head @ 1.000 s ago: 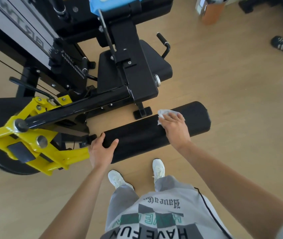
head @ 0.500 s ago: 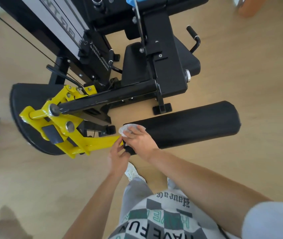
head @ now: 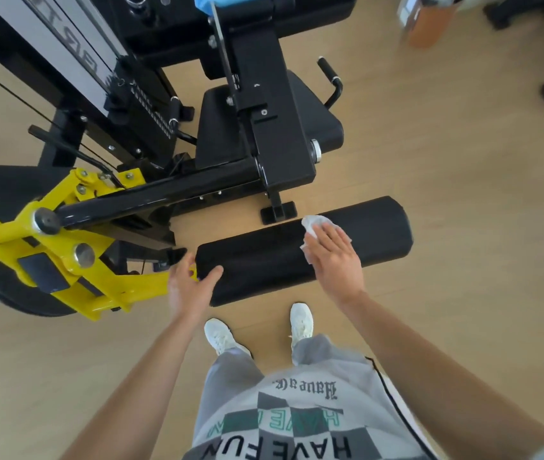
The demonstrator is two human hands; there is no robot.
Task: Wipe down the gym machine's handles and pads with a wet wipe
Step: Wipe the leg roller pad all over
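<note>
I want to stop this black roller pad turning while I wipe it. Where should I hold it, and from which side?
Likely the roller pad's left end, beside the yellow arm, from your near side. It is a smooth cylinder lying crosswise; that end is bare, with your left hand at it, while the right hand presses the wet wipe further right.
</note>
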